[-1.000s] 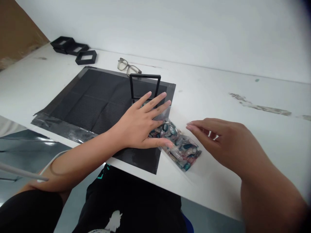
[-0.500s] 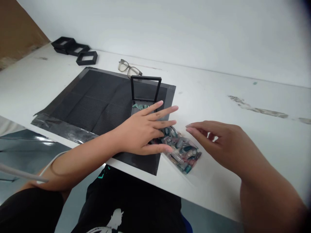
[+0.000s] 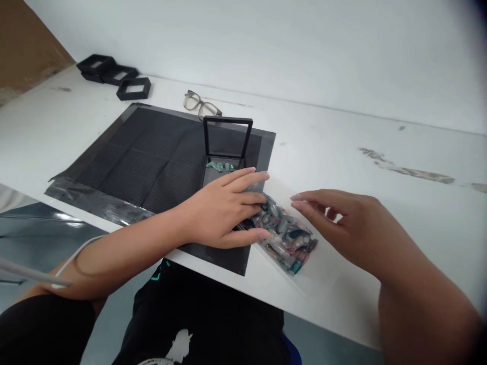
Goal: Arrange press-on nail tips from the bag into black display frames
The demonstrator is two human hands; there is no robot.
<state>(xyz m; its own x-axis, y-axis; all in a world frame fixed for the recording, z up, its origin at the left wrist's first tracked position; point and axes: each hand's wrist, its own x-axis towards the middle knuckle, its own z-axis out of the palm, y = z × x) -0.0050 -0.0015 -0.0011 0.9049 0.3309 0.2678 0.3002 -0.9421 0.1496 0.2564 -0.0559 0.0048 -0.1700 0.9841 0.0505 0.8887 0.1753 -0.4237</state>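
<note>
My left hand [image 3: 232,210] lies palm down with its fingers apart, over the near right edge of the dark mat and the left end of a clear plastic bag. Several teal, grey and reddish glossy pieces fill the bag [image 3: 287,235]. Just behind that hand stands a black case [image 3: 228,119] with its clear-windowed lid raised; a row of small green pieces [image 3: 220,166] lies inside, its front part hidden by my fingers. To the right of the bag my right hand [image 3: 338,223] hovers, thumb and forefinger pinched together; anything between the tips is too small to make out.
A dark ribbed mat [image 3: 125,152] with taped edges covers part of the white table [image 3: 342,152]. Eyeglasses [image 3: 201,105] rest behind it. Several black frames [image 3: 133,89] are at the back left, near the wall. A cable [image 3: 34,271] crosses by my left forearm.
My left hand's fingers have drawn closer together and curled down onto the bag, uncovering more of the green pieces. My right hand has stayed nearly still.
</note>
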